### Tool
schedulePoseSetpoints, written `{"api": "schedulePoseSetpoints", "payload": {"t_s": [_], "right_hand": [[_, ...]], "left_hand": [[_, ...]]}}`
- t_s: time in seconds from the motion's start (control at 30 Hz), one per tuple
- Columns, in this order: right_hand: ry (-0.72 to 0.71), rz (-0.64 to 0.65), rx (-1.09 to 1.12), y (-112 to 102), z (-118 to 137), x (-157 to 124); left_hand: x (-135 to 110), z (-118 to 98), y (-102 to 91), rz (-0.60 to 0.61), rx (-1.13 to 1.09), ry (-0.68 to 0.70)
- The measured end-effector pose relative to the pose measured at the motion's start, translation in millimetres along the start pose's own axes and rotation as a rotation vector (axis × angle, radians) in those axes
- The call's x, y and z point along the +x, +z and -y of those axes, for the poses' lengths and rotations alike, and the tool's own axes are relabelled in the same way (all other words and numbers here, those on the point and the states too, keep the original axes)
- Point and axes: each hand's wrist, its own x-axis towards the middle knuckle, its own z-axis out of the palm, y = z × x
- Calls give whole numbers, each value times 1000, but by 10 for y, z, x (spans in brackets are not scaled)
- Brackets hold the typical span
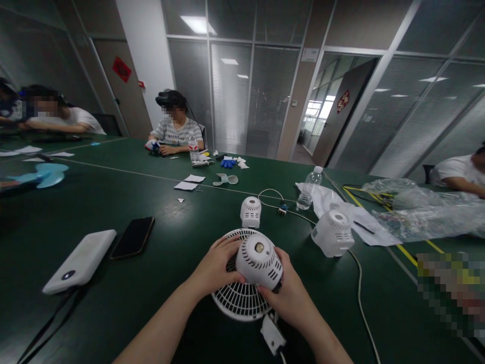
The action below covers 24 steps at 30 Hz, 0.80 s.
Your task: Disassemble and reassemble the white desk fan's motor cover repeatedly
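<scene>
A white fan motor housing (259,259) with vent slots sits on a round white fan grille (238,299) lying flat on the green table (166,227). My left hand (217,265) curls around the housing's left side, fingers touching the grille rim. My right hand (290,296) grips the housing's right and lower side. A small white plug piece (272,334) with a cord lies just below my right hand.
Two more white housings (250,212) (333,232) stand beyond. A black phone (133,237) and white power bank (80,261) lie left. A water bottle (308,189), white cable (359,283), plastic bags (424,212) are right. Other people sit at the far and side edges.
</scene>
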Motion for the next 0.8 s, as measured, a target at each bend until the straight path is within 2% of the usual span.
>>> {"api": "schedulePoseSetpoints", "payload": {"t_s": [0.43,0.8], "right_hand": [[0,65,-83,-97,5,16],[39,80,-14,-125,-26,19]], "left_hand": [[-22,36,68,6,83,9],[-1,-17,79,-11,123,-39]]}}
